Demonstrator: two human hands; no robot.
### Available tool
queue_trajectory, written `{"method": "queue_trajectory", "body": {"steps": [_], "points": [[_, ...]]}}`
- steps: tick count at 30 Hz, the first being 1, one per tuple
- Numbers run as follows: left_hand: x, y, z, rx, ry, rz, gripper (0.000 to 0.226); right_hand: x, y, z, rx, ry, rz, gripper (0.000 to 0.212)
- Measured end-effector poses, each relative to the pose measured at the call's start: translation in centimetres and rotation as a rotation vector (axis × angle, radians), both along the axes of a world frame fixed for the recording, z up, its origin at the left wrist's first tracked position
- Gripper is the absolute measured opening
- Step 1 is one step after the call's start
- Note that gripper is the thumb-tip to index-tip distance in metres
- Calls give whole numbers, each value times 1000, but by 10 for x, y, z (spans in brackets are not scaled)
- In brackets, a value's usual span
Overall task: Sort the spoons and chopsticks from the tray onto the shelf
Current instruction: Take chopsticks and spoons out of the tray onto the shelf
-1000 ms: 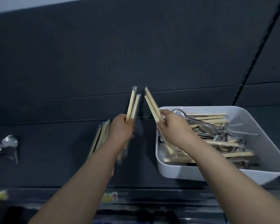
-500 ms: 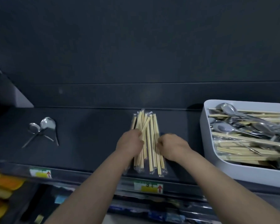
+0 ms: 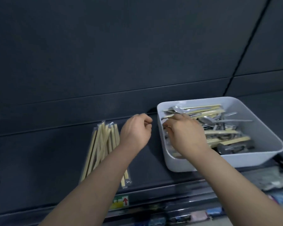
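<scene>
Lower shelf goods (image 3: 276,181): blurred packets at the bottom right, below the shelf edge; what they are cannot be told
Price label (image 3: 120,202): a yellow and green tag with 1 red arrow pointing up, fixed on the front rail of the shelf, between the 2 forearms
Shelf (image 3: 39,152): a dark, flat board that carries both the chopstick pile and the tray
Chopstick pile (image 3: 103,141): pale wooden chopsticks in clear wrappers, lying on the shelf left of the tray and well apart from it, ends pointing toward the back panel; the left forearm crosses over the near right part of the pile
Left hand (image 3: 136,131): above the shelf, between the chopstick pile and the tray, fingers loosely curled with the thumb near the forefinger; nothing shows in it
Right hand (image 3: 184,134): inside the tray at its left side, back of the hand up, fingers reaching down among the cutlery; whether they grip anything cannot be told
Hands: apart, with the tray's left wall between them
Tray (image 3: 219,162): a white, deep, rounded tub standing on the right part of the shelf
Spoons (image 3: 178,109): metal, heaped in the tray
Tray chopsticks (image 3: 222,132): wrapped pairs lying crosswise among the spoons
Back panel (image 3: 121,54): dark wall rising behind the shelf
</scene>
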State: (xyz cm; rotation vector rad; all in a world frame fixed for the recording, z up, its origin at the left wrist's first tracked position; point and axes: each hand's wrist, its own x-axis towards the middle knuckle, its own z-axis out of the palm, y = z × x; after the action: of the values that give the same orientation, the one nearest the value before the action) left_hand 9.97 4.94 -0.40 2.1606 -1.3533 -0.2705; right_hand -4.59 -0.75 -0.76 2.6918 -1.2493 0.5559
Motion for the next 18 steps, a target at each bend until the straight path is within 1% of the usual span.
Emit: {"method": "queue_trajectory", "body": {"steps": [2, 4, 8, 10, 13, 18], "points": [[-22, -19, 5, -24, -58, -68, 21, -30, -16, -1, 47, 21, -82, 16], [-43, -35, 7, -33, -100, -136, 21, -61, -32, -4, 91, 72, -153, 23], [-76, -60, 4, 15, -134, -208, 23, -111, -58, -3, 166, 120, -265, 31], [-86, -70, 1, 47, -130, -205, 26, -124, -68, -3, 242, 120, -271, 37], [-95, -81, -2, 109, -135, -172, 28, -132, -80, -7, 273, 124, -233, 37], [-95, -84, -8, 105, -76, -116, 23, -125, -97, -12, 384, 241, -154, 25]]}}
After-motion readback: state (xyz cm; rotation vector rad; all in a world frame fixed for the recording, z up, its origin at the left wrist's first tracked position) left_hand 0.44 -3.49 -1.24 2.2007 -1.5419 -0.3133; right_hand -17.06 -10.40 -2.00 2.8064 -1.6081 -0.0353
